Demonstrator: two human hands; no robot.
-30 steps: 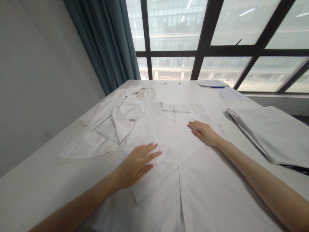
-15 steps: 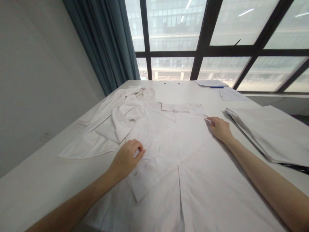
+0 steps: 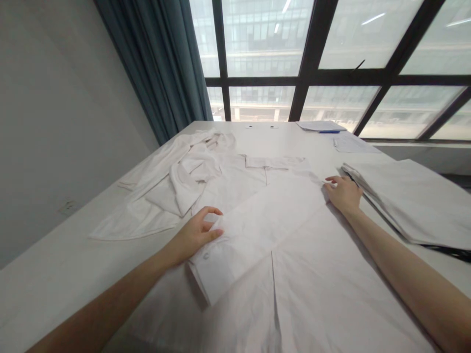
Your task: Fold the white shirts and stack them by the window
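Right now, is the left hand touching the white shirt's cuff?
Touching. Head view shows the left hand holding the cuff slightly raised, fabric between thumb and fingers.

left hand (image 3: 194,235), right hand (image 3: 344,194), holding white shirt (image 3: 272,220)

A shirt (image 3: 279,220) lies on the table (image 3: 279,141), window (image 3: 265,44) behind.

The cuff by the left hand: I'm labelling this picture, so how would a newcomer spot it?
On the white table, find the white garment spread out in the middle. Its sleeve slants across it, ending in the cuff just nearer the viewer than the left hand. A small round button sets it apart from the plain cloth around.
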